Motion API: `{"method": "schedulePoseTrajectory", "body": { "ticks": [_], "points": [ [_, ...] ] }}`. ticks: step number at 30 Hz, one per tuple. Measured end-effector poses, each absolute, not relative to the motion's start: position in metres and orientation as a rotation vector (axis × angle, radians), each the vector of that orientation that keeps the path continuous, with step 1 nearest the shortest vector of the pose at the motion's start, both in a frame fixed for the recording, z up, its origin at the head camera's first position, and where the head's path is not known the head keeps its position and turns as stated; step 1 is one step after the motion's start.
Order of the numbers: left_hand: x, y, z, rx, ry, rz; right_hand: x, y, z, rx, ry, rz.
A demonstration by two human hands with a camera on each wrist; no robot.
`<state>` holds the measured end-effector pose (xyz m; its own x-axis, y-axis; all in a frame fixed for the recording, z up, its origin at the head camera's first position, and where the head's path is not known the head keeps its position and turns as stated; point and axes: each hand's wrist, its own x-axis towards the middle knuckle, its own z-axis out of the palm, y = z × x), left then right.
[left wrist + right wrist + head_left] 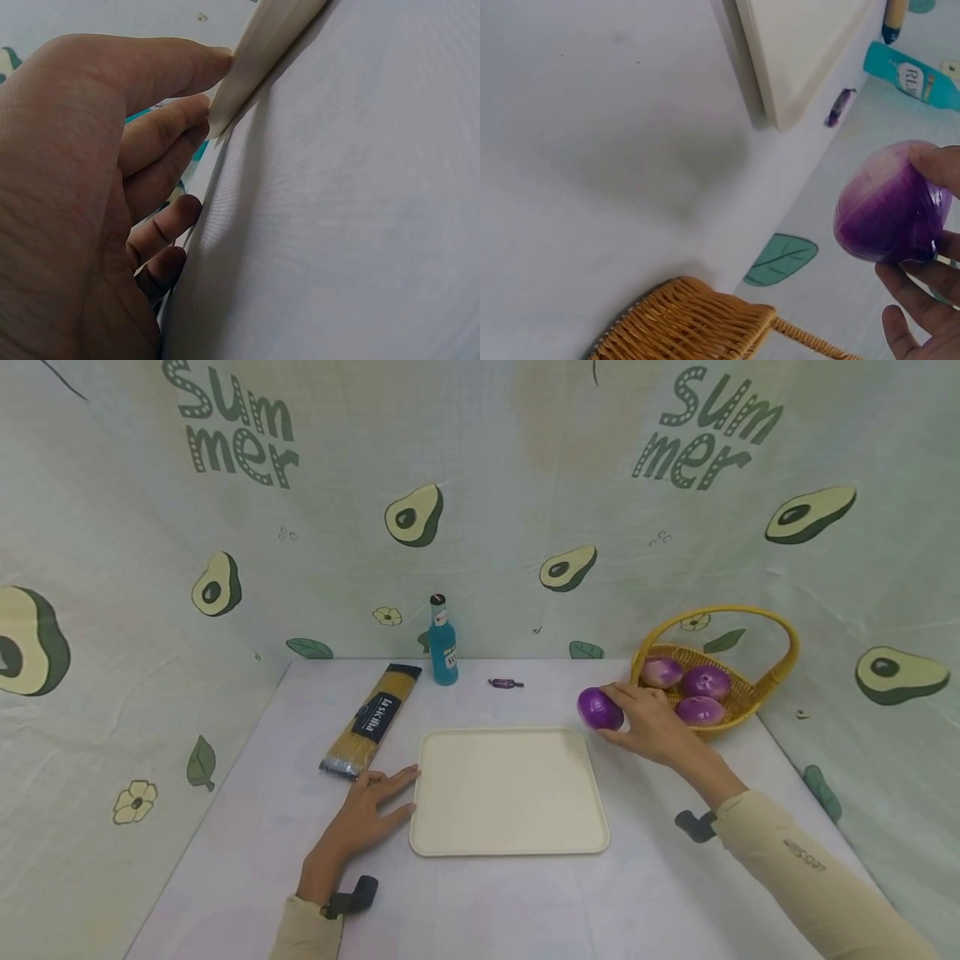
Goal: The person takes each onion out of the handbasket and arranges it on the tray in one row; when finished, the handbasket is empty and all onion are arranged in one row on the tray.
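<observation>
My right hand [651, 720] holds a purple onion [599, 708] between thumb and fingers, in front of and left of the wicker basket. In the right wrist view the onion [889, 202] is held above the table, glossy and darker at its lower end. My left hand [367, 814] touches the left edge of a cream rectangular tray [510, 793] with thumb and fingertips, its fingers fairly straight. The left wrist view shows the thumb and fingertips right at the tray's side wall [251, 67]. Several more purple onions [701, 711] lie in the yellow wicker basket [738, 706].
A pack of spaghetti [375, 718] lies left of the tray, close to the left fingers. Behind stand a blue bottle [444, 647] with a dark cap and, to its right, a small purple wrapped candy [506, 683]. The basket's tall handle [787, 660] arches at the back right.
</observation>
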<state>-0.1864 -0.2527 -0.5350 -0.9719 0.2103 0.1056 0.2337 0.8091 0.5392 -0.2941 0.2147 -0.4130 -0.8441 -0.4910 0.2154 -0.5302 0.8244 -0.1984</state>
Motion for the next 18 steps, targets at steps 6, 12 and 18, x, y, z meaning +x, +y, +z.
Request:
{"method": "schedulePoseTrajectory", "body": {
  "ticks": [6,12,18],
  "points": [
    [-0.188,-0.253,-0.537,-0.382,-2.936,-0.871,-0.294,0.212,-0.414,0.805,-2.851,0.364],
    [-0.188,-0.253,-0.537,-0.382,-2.932,-0.878,-0.294,0.206,-0.414,0.825,-2.832,0.378],
    [-0.187,-0.253,-0.536,-0.369,-2.945,-0.888,-0.293,0.199,-0.415,0.84,-2.82,0.377]
  ]
}}
